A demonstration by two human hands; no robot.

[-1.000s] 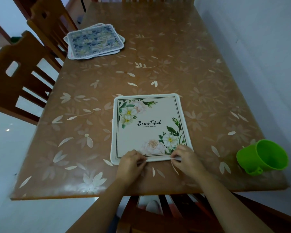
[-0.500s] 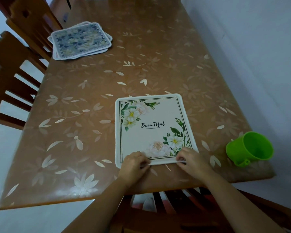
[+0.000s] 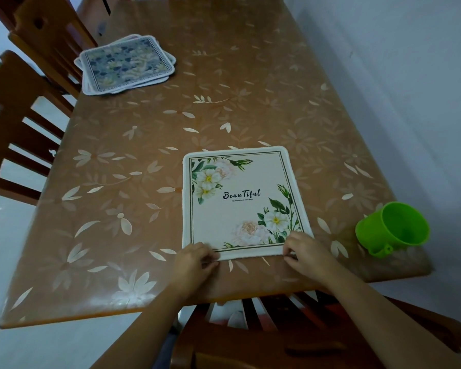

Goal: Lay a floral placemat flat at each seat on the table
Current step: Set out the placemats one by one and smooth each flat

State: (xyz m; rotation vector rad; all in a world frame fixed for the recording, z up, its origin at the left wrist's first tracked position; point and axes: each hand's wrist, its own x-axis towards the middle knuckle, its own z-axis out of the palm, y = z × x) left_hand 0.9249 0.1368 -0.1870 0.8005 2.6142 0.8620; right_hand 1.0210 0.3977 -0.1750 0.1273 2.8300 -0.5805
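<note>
A cream floral placemat (image 3: 244,203) printed "Beautiful" lies flat on the brown table (image 3: 149,182) near its front edge. My left hand (image 3: 194,265) pinches the mat's near left corner with curled fingers. At the near right corner, my right hand (image 3: 308,253) pinches the edge the same way. A stack of blue floral placemats (image 3: 125,64) rests at the far left of the table.
A green plastic cup (image 3: 393,229) stands by the table's front right corner. Wooden chairs (image 3: 24,107) line the left side, and another chair (image 3: 290,339) is tucked under the near edge. A white wall runs along the right.
Both hands have slid apart along the mat's near edge toward its corners. The view has shifted a little; the mat stays flat.
</note>
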